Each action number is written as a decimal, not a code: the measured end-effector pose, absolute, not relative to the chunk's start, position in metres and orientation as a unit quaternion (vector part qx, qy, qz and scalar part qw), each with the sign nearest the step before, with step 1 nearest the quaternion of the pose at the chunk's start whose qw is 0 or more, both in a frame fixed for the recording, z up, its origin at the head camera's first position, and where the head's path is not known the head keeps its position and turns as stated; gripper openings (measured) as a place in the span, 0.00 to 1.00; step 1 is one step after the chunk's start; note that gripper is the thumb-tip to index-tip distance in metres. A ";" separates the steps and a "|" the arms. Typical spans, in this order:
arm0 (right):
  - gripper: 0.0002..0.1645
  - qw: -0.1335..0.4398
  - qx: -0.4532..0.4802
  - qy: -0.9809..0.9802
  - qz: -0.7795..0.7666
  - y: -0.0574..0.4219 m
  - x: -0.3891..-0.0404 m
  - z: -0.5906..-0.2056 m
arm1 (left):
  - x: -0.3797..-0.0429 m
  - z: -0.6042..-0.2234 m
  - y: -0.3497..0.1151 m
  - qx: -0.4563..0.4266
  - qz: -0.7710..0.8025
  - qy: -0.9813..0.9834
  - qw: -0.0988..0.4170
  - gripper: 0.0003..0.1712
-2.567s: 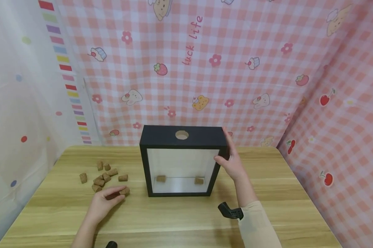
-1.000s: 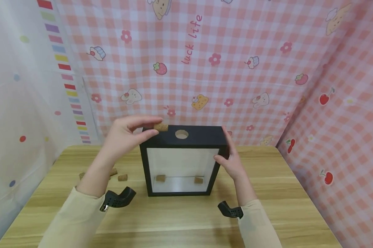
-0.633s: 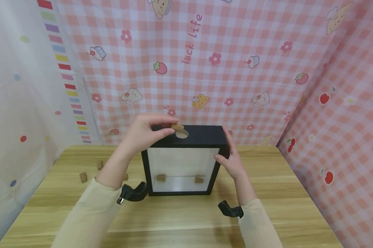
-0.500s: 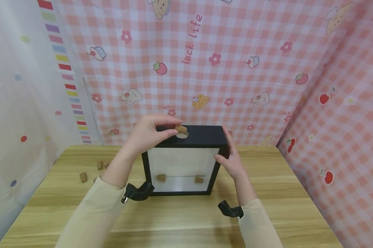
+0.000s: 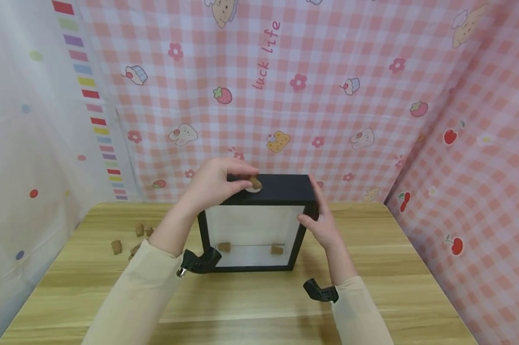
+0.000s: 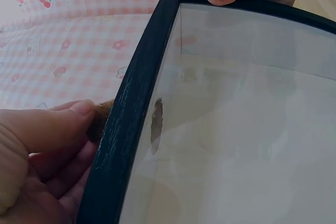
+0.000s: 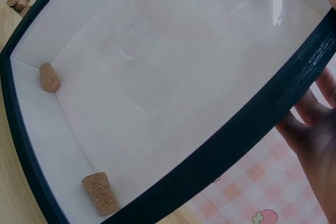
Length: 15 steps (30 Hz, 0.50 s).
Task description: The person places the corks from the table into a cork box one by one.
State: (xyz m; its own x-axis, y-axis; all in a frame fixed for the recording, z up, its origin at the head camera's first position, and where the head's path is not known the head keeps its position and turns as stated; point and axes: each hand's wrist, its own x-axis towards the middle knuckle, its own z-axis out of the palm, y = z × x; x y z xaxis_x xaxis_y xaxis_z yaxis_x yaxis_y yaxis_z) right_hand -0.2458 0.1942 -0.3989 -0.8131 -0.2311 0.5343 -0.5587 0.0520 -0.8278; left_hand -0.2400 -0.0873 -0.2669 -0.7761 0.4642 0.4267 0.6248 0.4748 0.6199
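Observation:
A black shadow box frame [image 5: 281, 188] with a clear front stands upright on the table. My left hand [image 5: 216, 184] pinches a cork stopper [image 5: 255, 182] between thumb and fingers, tilted at the round hole in the frame's top. In the left wrist view that cork [image 6: 100, 121] sits against the top bar, partly hidden by the thumb. Two corks, a left one [image 5: 224, 247] and a right one [image 5: 277, 249], lie inside on the box's floor. My right hand [image 5: 326, 227] grips the frame's right side, thumb on the front edge and fingers behind.
Several loose corks [image 5: 139, 230] lie on the wooden table [image 5: 242, 311] to the left, some hidden behind the left forearm. A pink checked cloth [image 5: 259, 96] hangs behind the table. Black camera mounts [image 5: 201, 260] sit on both wrists.
My left hand has picked up a cork from the table, raised it and carried it right to the hole, where the cork now tips downward. The right hand keeps its place.

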 end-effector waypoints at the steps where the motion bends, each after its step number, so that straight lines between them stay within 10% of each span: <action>1: 0.55 0.127 0.276 -0.713 0.632 0.193 -0.243 -0.395 | -0.240 -0.266 -0.087 -0.318 -0.398 -0.855 0.094 0.14; 15: 0.56 0.127 0.271 -0.718 0.629 0.199 -0.255 -0.408 | -0.242 -0.266 -0.083 -0.320 -0.368 -0.870 0.075 0.16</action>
State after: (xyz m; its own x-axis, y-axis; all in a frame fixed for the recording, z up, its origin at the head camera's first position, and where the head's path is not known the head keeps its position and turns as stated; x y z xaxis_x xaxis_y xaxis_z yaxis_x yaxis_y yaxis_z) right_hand -0.2548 0.1994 -0.4083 -0.8210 -0.2289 0.5230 -0.5486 0.0629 -0.8337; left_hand -0.2421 -0.0830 -0.2663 -0.7844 0.5008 0.3661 0.6113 0.5242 0.5929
